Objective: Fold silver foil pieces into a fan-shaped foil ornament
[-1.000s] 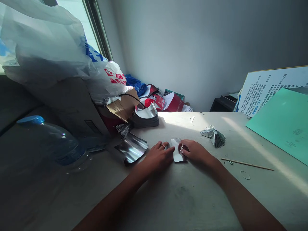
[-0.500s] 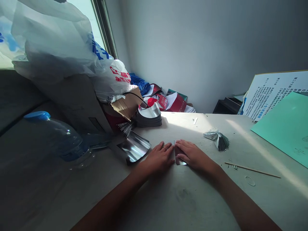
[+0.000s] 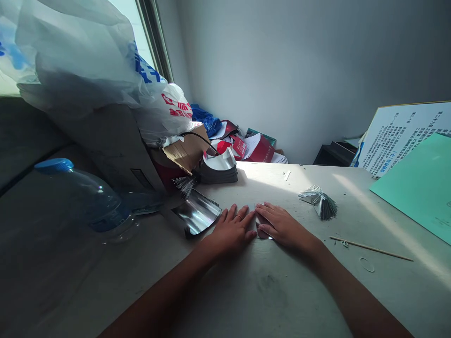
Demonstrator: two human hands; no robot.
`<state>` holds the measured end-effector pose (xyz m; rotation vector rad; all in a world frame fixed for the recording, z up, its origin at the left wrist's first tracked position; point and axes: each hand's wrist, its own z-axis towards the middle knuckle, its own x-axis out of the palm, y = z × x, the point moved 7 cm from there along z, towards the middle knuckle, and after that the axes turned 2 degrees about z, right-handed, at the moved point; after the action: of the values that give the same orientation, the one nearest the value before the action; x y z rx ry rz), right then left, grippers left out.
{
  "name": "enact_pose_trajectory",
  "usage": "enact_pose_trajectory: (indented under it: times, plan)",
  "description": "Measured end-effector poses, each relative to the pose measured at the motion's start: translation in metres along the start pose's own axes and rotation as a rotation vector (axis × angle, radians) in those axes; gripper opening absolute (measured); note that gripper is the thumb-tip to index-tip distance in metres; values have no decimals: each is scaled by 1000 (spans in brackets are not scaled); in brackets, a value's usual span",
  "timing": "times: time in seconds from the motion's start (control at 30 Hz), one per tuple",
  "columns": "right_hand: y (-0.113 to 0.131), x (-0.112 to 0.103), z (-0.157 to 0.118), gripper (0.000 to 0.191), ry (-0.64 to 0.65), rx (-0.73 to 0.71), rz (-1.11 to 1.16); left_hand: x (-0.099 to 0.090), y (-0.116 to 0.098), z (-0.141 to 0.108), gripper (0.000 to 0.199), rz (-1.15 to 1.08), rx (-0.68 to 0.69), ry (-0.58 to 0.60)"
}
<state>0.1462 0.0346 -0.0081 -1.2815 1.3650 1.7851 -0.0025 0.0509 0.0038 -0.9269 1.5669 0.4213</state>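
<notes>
Pressed against the tabletop, a small shiny silver sheet (image 3: 261,233) lies mostly hidden beneath my right hand (image 3: 283,226). That hand is flat, its fingers stretched over the sheet. Beside the sheet's left edge rests my left hand (image 3: 230,231), palm down with the fingers spread and a ring on one of them. Whether it touches the sheet I cannot tell. Just left of it is a curved stack of silver sheets (image 3: 200,212). A fanned bundle of folded silver pieces (image 3: 321,203) sits to the right, and a similar dark bundle (image 3: 185,186) is behind the stack.
A thin wooden stick (image 3: 373,249) and a rubber band (image 3: 367,264) lie at right. Green card (image 3: 419,180) stands beyond them. At left are a clear bottle (image 3: 102,202) with a blue cap, plastic bags (image 3: 84,70), and another sheet stack (image 3: 219,171).
My left hand's fingers have spread farther apart. The right hand stays flat on the silver sheet. The whole view has shifted slightly.
</notes>
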Motion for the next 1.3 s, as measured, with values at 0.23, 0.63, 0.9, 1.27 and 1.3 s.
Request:
enact_pose_trajectory:
  times: [0.23,0.63,0.9,1.27,1.3]
  plan:
    - [-2,0,0,61,-13,-7,19,0,2,2,66,-12,21,-29]
    - [-1,1,1,63,-16,1,-1,-12,3,11,39,-53,18,-164]
    - [-1,1,0,60,-22,-5,0,-11,-3,8,57,-38,-13,-144]
    - [0,-1,-1,61,-20,11,24,-13,-14,17,32,-64,13,-166]
    - [0,-1,-1,60,-24,12,26,-13,-15,17,29,-74,26,-173]
